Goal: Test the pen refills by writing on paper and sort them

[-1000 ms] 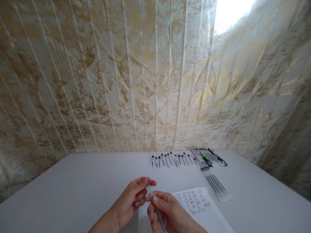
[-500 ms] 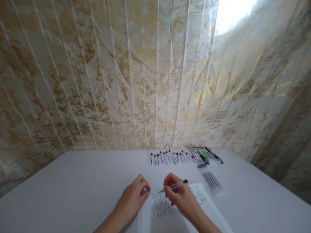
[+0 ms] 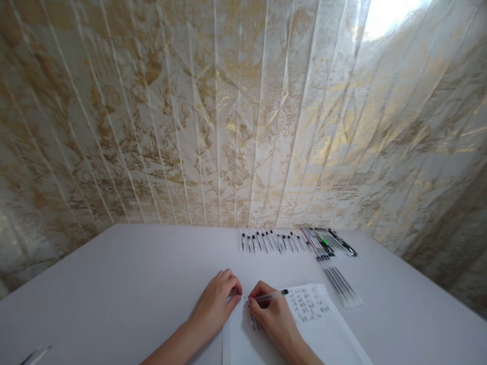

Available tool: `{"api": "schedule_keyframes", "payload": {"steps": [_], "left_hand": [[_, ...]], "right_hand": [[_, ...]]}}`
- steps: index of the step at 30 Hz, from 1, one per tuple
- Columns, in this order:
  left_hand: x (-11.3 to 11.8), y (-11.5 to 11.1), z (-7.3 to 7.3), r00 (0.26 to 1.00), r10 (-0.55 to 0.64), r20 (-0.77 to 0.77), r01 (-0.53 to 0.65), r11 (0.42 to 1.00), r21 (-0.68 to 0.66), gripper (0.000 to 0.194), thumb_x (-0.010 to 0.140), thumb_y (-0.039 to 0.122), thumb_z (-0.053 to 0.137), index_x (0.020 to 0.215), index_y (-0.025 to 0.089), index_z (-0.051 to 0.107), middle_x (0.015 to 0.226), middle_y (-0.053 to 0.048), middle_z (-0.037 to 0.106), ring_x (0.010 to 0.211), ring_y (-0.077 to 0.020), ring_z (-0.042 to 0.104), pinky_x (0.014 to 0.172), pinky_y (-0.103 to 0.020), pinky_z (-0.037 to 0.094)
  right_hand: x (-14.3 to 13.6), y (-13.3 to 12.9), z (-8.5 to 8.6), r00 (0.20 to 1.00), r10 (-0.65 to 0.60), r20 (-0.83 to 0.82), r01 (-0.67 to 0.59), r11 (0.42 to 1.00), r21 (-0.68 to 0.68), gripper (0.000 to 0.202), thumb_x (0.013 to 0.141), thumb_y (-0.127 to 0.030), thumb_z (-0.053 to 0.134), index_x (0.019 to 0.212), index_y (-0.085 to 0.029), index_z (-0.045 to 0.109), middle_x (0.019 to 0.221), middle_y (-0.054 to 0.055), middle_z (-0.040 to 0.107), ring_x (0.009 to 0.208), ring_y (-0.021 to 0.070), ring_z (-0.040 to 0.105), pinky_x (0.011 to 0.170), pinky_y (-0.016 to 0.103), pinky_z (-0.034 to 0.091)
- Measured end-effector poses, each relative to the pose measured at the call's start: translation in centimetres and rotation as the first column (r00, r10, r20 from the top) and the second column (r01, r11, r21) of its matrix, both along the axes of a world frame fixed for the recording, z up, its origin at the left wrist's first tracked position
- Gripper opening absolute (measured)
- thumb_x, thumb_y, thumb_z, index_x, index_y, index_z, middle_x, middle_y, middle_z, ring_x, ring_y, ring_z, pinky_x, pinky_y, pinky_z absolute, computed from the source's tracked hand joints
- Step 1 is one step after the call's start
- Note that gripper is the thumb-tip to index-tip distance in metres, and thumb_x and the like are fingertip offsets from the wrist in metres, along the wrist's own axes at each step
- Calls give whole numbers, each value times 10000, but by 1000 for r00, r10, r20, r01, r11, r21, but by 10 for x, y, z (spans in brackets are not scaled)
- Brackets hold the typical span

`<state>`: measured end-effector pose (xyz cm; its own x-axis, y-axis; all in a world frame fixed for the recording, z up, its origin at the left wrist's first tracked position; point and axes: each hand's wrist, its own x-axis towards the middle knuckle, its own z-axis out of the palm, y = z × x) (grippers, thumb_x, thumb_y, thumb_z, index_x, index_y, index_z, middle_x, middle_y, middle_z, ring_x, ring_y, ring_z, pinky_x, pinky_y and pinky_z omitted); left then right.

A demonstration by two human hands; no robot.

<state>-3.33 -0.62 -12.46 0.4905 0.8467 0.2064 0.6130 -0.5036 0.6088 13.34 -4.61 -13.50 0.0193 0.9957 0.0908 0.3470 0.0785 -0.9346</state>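
Observation:
My right hand (image 3: pixel 272 312) is closed around a clear pen (image 3: pixel 272 295) with a black end, its tip low over the upper left of a white sheet of paper (image 3: pixel 312 339). Rows of dark handwriting cover the sheet's upper part, and the hand hides some of them. My left hand (image 3: pixel 218 304) rests at the paper's top left corner, thumb and fingers curled toward each other; whether anything is between them is hidden.
A row of black-tipped pens (image 3: pixel 262 242) lies along the table's back edge. Right of it sit more pens (image 3: pixel 329 243), one with green, and several thin refills (image 3: pixel 340 286). A patterned curtain (image 3: pixel 228 126) hangs behind. Slim objects (image 3: pixel 38 355) show at lower left.
My right hand and the pen have shifted left across the paper, uncovering more writing on the right. The view has turned slightly left, and slim objects now show at lower left.

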Motion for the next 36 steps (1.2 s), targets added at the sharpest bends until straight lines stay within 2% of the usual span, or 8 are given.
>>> {"api": "schedule_keyframes", "payload": {"steps": [16, 20, 25, 29, 36], "left_hand": [[0, 1, -3, 1000, 5, -6, -5, 1000, 12, 115, 758, 98, 520, 768, 203, 565, 884, -6, 571, 886, -183, 516, 770, -284, 376], [0, 3, -3, 1000, 2, -21, -1, 1000, 2, 119, 755, 100, 516, 772, 202, 576, 882, -9, 572, 884, -184, 520, 771, -287, 381], [0, 4, -2, 999, -1, -34, 0, 1000, -14, 120, 753, 105, 518, 773, 202, 586, 880, -9, 572, 887, -188, 525, 771, -292, 385], [0, 2, -2, 999, 3, -34, -2, 1000, 14, 110, 772, 108, 527, 783, 205, 579, 889, -7, 572, 895, -186, 519, 779, -288, 386], [-1, -4, 0, 998, 11, -66, -8, 999, 48, 132, 804, 93, 513, 806, 209, 575, 906, -4, 568, 905, -180, 512, 791, -284, 391]], "right_hand": [[0, -2, -1, 1000, 12, 9, -12, 1000, -1, 76, 726, -220, 512, 664, -178, 521, 539, -46, 465, 526, 112, 425, 497, 219, 307], [0, 1, 6, 1000, -6, 26, 6, 1000, -3, 68, 692, -191, 484, 643, -180, 530, 532, -43, 473, 516, 111, 420, 494, 216, 308], [1, 7, 16, 994, 48, 98, -42, 997, -61, 116, 623, -140, 457, 647, -182, 563, 517, -48, 489, 494, 109, 417, 481, 216, 290], [-2, 7, 9, 997, 13, 72, -14, 1000, 21, 42, 646, -160, 490, 618, -191, 497, 522, -57, 457, 508, 107, 408, 490, 215, 292], [-5, 7, -3, 998, 21, 58, -22, 999, 25, 68, 682, -170, 499, 623, -191, 471, 526, -60, 425, 515, 107, 382, 486, 218, 282]]}}
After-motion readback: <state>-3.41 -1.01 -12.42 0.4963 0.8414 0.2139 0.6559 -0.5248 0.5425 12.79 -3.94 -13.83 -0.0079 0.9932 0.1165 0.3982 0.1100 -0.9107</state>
